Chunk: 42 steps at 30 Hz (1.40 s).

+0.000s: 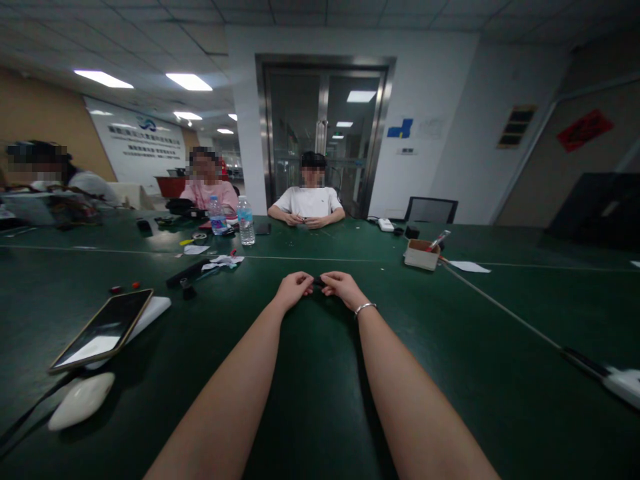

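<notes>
Both my arms reach forward over the dark green table (pixel 320 373). Between my hands is a small black object (pixel 317 281), too small and too covered by fingers to name its kind. My left hand (pixel 296 290) pinches its left end with thumb and fingers. From the other side, my right hand (pixel 343 288) pinches its right end; a silver bracelet (pixel 365 309) circles that wrist. The two hands are close together, just above or on the tabletop; I cannot tell which.
On the left, a phone (pixel 107 330) leans on a white item, near a pale mouse-shaped object (pixel 83 400). Water bottles (pixel 245 221), paper scraps (pixel 223 262) and a small box (pixel 421 255) stand farther off. A cable (pixel 505 307) crosses the right side. Several people sit across the table.
</notes>
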Available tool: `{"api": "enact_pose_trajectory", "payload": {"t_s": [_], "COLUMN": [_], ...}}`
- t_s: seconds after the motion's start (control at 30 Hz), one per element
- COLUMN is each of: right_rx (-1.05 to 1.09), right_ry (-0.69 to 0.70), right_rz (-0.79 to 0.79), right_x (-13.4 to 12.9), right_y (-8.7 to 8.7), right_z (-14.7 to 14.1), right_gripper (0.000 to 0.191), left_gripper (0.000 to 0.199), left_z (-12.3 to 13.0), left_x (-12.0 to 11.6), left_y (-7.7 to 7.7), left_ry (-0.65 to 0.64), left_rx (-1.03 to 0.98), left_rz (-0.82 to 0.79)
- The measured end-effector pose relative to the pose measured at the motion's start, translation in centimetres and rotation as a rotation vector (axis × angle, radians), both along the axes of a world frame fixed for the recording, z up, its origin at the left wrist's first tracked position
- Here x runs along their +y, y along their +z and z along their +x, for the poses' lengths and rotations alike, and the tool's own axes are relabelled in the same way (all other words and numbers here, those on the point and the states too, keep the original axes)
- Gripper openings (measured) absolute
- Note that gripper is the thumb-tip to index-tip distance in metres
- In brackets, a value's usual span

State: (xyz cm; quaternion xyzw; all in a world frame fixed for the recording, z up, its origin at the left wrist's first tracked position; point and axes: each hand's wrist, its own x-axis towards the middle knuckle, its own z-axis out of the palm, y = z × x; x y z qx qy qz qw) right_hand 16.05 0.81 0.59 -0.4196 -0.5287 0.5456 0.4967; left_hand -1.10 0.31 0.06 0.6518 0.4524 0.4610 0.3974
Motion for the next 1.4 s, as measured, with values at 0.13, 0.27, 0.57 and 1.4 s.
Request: {"api": "enact_pose_trajectory", "payload": {"t_s": [0.13,0.27,0.57,1.4], "right_rx": [0.004,-0.043,-0.046,-0.098], "right_ry": [0.030,0.022,0.012,-0.034], "right_rz": [0.000,0.011,0.111,0.082], "right_x": [-0.1,-0.1,-0.2,-0.6], "right_y": [0.1,0.1,1.1,0.8], "right_z": [0.1,0.1,-1.0,-0.4], "right_gripper": [0.013,0.015,0.018,0.014], "left_gripper": [0.025,0.027,0.042,0.048], "left_z": [0.0,-0.2,-0.1,0.3], "left_x": [-0.2,0.1,0.9,-0.8], "left_y": [0.1,-0.1,-0.3,0.8], "left_ry": [-0.034,-0.054,0.027,0.183], "left_rx": [0.042,0.170,0.055,0.440], "left_rz": [0.019,0.052,-0.031,0.121]}}
